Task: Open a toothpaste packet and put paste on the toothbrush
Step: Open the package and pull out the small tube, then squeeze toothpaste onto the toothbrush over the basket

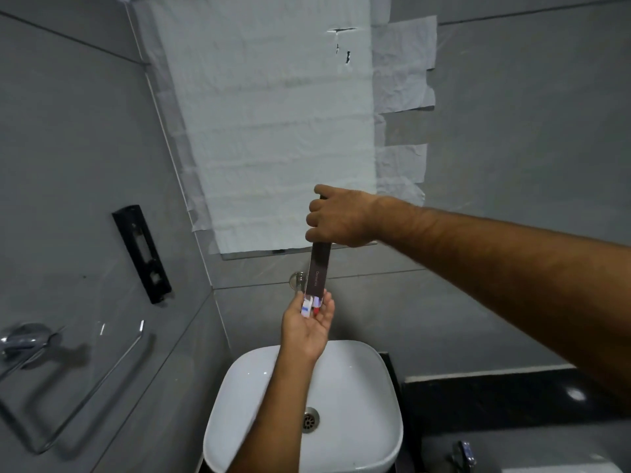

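A long dark brown dental kit packet (pixel 318 268) hangs upright above the sink. My right hand (pixel 336 216) grips its top end in a fist. Its open bottom end points down into my left hand (pixel 309 324), which is cupped palm up just beneath it. A small white toothpaste tube with blue and red marks (pixel 309 306) sticks out of the packet's lower end and rests on my left fingers. I see no toothbrush outside the packet.
A white basin (pixel 358 387) with a metal drain (pixel 310 419) lies below my hands. Paper sheets (pixel 273 131) cover the mirror on the wall. A towel rail (pixel 85 387) and a black holder (pixel 141 254) hang at left. A dark counter (pixel 495 397) lies right.
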Demonstrator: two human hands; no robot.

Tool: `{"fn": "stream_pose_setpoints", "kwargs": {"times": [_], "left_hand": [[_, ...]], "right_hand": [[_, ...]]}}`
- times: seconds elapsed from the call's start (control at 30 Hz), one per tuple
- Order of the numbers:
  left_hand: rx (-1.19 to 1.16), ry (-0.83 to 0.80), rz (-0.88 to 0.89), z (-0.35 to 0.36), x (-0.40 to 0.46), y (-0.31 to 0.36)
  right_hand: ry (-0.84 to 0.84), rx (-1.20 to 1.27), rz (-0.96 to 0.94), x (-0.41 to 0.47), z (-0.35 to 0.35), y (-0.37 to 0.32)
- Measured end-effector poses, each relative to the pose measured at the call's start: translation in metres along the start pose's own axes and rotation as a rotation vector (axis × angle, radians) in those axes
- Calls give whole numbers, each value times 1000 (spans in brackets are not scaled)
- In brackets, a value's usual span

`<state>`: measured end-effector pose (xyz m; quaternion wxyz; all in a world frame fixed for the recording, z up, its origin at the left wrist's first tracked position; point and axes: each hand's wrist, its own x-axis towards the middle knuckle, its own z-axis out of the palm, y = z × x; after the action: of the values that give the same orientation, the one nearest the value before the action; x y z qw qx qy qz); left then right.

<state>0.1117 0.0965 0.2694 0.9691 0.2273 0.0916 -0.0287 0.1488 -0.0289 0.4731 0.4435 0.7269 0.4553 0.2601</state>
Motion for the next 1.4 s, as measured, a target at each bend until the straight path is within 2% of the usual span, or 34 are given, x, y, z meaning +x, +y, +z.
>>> {"fn": "stream_pose_setpoints", "kwargs": {"times": [0.17, 0.33, 0.43, 0.5, 0.6, 0.7, 0.8, 0.87, 0.97, 1.1, 1.27, 1.4], "left_hand": [[126, -112, -91, -19, -4, 5], [512, -332, -131, -31, -12, 6], [723, -402, -126, -34, -21, 0], [869, -410, -83, -41, -29, -7], [945, -323, -23, -57, -39, -23], [828, -192, -63, -71, -41, -51], [772, -197, -214, -78, -44, -100], [845, -219, -300, -80, -47, -144], [1020, -196, -433, -81, -56, -222], [1168, -80, -624, -91, -70, -322], [1204, -2, -849, -125, -94, -432], [1212, 178, -951, -196, -108, -495]], "right_hand": [[-2, -22, 3, -5, -3, 0], [59, 6, 48, -22, 6, 8], [91, 42, 152, -46, 21, 14], [63, 84, 348, -70, 36, 12], [-21, 374, 844, -112, 64, -17], [32, 878, 1281, -156, 100, -86], [160, 1455, 1527, -191, 123, -173], [171, 1673, 1712, -213, 136, -229], [1, 1827, 1948, -253, 155, -303], [-291, 1837, 2138, -309, 171, -378], [-600, 1816, 2308, -379, 184, -470], [-931, 1969, 2419, -415, 199, -551]]}}
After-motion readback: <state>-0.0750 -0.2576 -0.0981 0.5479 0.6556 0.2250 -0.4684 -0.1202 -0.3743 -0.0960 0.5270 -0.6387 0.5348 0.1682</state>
